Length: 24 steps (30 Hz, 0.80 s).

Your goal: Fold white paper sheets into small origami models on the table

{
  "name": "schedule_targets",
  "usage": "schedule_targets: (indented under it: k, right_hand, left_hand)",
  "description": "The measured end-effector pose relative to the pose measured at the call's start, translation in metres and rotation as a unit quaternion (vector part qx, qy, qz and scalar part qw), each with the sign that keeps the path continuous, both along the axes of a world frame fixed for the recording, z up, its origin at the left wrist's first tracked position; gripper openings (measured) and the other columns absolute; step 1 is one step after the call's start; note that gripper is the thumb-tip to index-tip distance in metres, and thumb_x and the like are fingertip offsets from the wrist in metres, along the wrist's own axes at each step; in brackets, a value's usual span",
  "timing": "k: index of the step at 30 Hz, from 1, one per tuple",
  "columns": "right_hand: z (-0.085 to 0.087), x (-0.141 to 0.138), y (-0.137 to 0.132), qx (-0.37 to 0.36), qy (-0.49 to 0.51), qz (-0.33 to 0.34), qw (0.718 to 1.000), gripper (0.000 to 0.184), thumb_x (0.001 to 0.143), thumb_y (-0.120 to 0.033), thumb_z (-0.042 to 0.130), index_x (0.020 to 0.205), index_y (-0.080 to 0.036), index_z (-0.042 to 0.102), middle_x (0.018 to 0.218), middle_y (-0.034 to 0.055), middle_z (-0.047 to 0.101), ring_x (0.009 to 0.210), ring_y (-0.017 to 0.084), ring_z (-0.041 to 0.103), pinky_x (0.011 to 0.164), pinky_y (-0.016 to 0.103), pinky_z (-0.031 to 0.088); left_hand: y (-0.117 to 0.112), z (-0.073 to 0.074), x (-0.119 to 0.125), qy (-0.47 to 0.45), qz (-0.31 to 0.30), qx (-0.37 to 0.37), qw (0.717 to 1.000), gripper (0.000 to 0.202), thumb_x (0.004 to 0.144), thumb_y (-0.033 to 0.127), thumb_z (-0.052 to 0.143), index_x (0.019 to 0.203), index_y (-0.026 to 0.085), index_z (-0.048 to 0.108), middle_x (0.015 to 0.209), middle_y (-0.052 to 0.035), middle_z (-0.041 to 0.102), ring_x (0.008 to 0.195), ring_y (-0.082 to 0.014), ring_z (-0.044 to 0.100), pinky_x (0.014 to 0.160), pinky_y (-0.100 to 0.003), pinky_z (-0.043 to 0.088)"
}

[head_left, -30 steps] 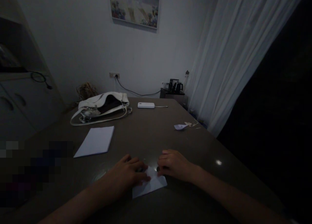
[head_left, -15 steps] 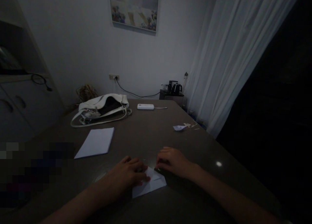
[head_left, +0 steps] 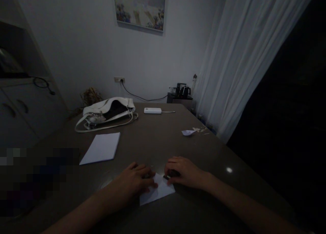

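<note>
A folded sheet of white paper [head_left: 160, 191] lies on the dark table close in front of me. My left hand [head_left: 139, 178] holds its left part down, with bent fingers and the thumb on top. Part of the sheet is hidden under that hand. At the upper right edge is my right hand [head_left: 181, 171], its thumb tip touching the paper and its curved fingers apart from the thumb. A small dark patch shows in that gap; whether it is shadow or an object I cannot tell.
A stack of white paper [head_left: 102, 148] lies to the left. Behind it is a white handbag [head_left: 109, 113], with a white power bank [head_left: 152, 110] and its short cable to the right. A small folded paper [head_left: 187, 132] sits beside scattered paper scraps [head_left: 200, 129] near the table's right edge.
My right hand has shifted slightly down and its thumb has come over the paper's edge. The slit-like fold line seen on the sheet before no longer shows. My left hand stays in place.
</note>
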State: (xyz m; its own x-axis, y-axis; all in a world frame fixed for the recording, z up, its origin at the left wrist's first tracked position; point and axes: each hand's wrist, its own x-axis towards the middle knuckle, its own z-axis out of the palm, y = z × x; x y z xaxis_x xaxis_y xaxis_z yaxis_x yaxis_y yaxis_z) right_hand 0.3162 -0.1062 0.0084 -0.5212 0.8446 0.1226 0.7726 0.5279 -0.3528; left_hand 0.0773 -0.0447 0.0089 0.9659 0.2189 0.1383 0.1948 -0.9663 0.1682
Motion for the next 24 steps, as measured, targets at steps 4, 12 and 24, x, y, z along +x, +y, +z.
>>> schedule_targets:
  k: [4,12,24]
  right_hand:
    - [0.004,0.003,-0.012,-0.040,0.020,-0.008,0.999,0.025,0.077,-0.038,0.065,0.093,-0.020,0.062,0.091,0.0027,0.060,0.084,0.015,0.054,0.071,0.025,0.039]
    - [0.003,-0.012,-0.027,-0.014,0.004,-0.004,1.000,0.033,0.077,-0.042,0.063,0.098,-0.016,0.063,0.093,0.0067,0.062,0.086,0.018,0.054,0.075,0.028,0.040]
    - [0.017,-0.034,-0.003,-0.009,-0.068,0.061,0.996,0.022,0.079,-0.032,0.063,0.093,-0.015,0.064,0.092,0.0062,0.063,0.084,0.017,0.056,0.070,0.025,0.041]
  left_hand:
    - [-0.001,0.002,-0.001,0.003,0.009,-0.015,1.000,0.030,0.086,0.017,0.053,0.108,0.035,0.059,0.116,-0.0007,0.059,0.101,-0.0215,0.054,0.082,-0.035,0.032]
    - [0.000,0.001,-0.003,-0.030,0.027,-0.107,0.993,0.029,0.085,0.016,0.050,0.111,0.028,0.057,0.112,-0.0030,0.061,0.100,-0.0202,0.054,0.084,-0.032,0.038]
    - [0.002,0.001,-0.013,-0.005,0.133,-0.149,0.980,0.042,0.068,0.043,0.070,0.100,0.019,0.058,0.103,-0.0072,0.056,0.092,-0.0240,0.054,0.077,-0.034,0.045]
